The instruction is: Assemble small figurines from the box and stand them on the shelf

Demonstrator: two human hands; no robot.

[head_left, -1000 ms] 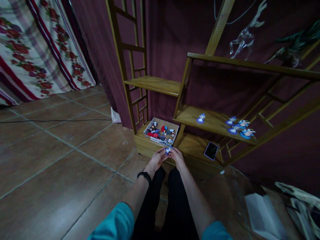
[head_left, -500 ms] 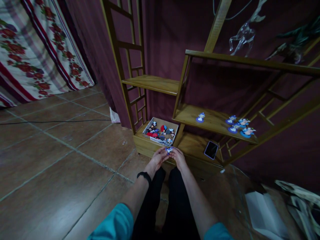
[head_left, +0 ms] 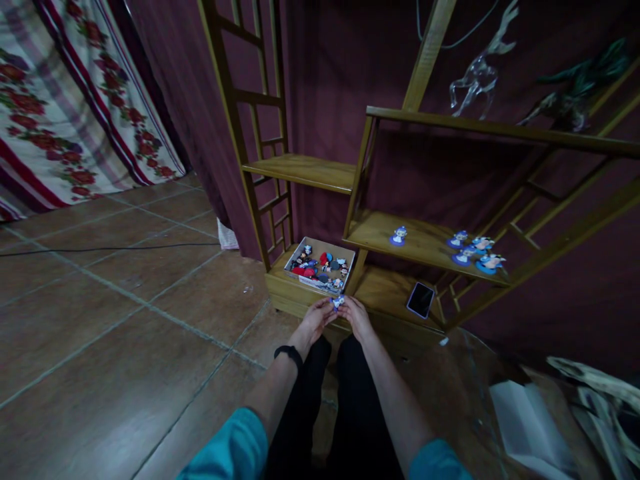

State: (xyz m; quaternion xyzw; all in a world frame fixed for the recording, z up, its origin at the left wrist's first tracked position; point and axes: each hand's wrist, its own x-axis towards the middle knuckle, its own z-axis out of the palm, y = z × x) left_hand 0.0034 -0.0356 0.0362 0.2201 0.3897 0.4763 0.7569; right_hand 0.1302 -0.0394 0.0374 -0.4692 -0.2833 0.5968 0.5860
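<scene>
Between my two hands is a small white and purple figurine [head_left: 337, 302], gripped at its sides by the fingertips. My left hand [head_left: 318, 318] holds it from the left, and my right hand [head_left: 358, 316] from the right. Just beyond the hands, a shallow cardboard box [head_left: 303, 283] stands on the low shelf, with several small figurines in red, black, white and blue lying in it. On the shelf to the right, a purple and white figurine [head_left: 399, 235] stands alone. Farther right, several more figurines [head_left: 463, 255] stand in a cluster.
A phone or tablet with a dark screen [head_left: 421, 300] lies on the lower right shelf. A clear deer ornament [head_left: 477, 77] stands on the top shelf. The wooden shelf unit [head_left: 305, 171] backs onto a dark curtain. A white box [head_left: 530, 427] lies on the floor at right.
The figurine has turned slightly between my fingers, both hands staying in nearly the same place. The view has shifted a little, so the shelves appear slightly lower and to the left.
</scene>
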